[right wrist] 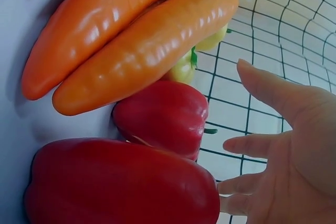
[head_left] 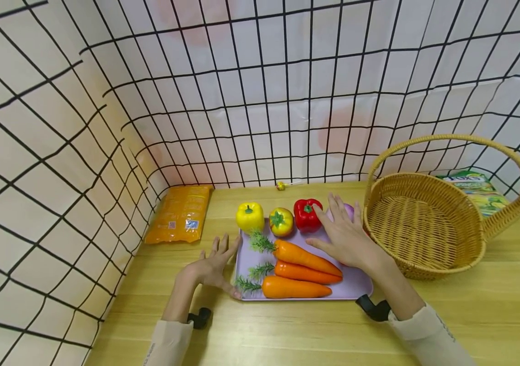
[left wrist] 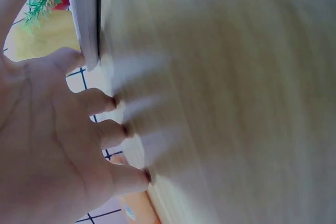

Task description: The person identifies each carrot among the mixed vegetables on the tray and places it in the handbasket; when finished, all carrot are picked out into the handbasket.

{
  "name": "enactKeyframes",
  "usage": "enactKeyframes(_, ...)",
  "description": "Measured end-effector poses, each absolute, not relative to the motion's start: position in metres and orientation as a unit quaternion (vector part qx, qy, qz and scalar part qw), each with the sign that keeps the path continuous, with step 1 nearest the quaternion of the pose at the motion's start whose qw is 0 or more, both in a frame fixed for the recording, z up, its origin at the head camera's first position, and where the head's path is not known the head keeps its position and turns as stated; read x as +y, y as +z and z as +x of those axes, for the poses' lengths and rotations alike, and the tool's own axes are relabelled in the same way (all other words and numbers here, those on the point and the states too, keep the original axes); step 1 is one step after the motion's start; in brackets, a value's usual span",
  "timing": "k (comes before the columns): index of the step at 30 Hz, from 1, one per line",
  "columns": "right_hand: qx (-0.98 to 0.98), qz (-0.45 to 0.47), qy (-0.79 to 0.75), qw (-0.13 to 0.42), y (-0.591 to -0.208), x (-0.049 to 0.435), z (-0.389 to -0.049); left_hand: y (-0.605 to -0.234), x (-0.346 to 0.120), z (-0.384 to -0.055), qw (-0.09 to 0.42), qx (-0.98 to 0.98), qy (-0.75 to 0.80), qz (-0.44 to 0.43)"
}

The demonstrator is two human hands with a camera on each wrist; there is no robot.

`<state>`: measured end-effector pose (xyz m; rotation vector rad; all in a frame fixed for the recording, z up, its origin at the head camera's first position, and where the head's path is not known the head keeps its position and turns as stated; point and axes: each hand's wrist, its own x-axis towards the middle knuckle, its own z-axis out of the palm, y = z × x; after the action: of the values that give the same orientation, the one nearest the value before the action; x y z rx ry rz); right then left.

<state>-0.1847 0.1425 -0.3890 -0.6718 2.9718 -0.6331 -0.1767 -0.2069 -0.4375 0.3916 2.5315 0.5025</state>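
Note:
My left hand [head_left: 213, 269] has its fingers spread at the left edge of a lilac tray [head_left: 356, 284], thumb by the near corner. In the left wrist view the fingertips [left wrist: 142, 177] are close to the table. Over the tray's right part reaches my right hand [head_left: 348, 236], fingers extended beside a red bell pepper [head_left: 305, 219]. A purple round thing [head_left: 349, 210] is partly hidden behind it. On the tray lie three carrots [head_left: 296, 287] with green tops. A yellow bell pepper [head_left: 249, 217] and a yellow-red fruit [head_left: 281, 223] sit along the back. A large red piece [right wrist: 121, 182] fills the right wrist view's lower left.
To the right stands a wicker basket [head_left: 417, 229] with a tall handle, and a green packet [head_left: 472, 188] lies behind it. An orange packet [head_left: 179, 213] is at the back left. A lollipop [head_left: 280, 186] lies by the gridded wall [head_left: 269, 101].

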Motion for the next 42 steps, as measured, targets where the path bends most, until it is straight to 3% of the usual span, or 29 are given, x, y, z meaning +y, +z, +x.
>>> enactKeyframes(7, 0.939, -0.245, -0.239, 0.023, -0.392, 0.140, -0.187, -0.439, -0.206, -0.177, 0.263, 0.938, 0.179, 0.140)
enactKeyframes(15, 0.871, -0.316, -0.363, 0.103, -0.393, 0.127, -0.182, -0.437, -0.206, -0.176, 0.269, 0.936, 0.182, 0.134)
enactKeyframes(29, 0.867, -0.288, -0.400, 0.075, -0.417, 0.111, -0.181, -0.436, -0.206, -0.175, 0.273, 0.936, 0.180, 0.132)
enactKeyframes(42, 0.862, -0.268, -0.421, 0.087, -0.421, 0.113, -0.183, -0.435, -0.205, -0.175, 0.273, 0.937, 0.178, 0.128)
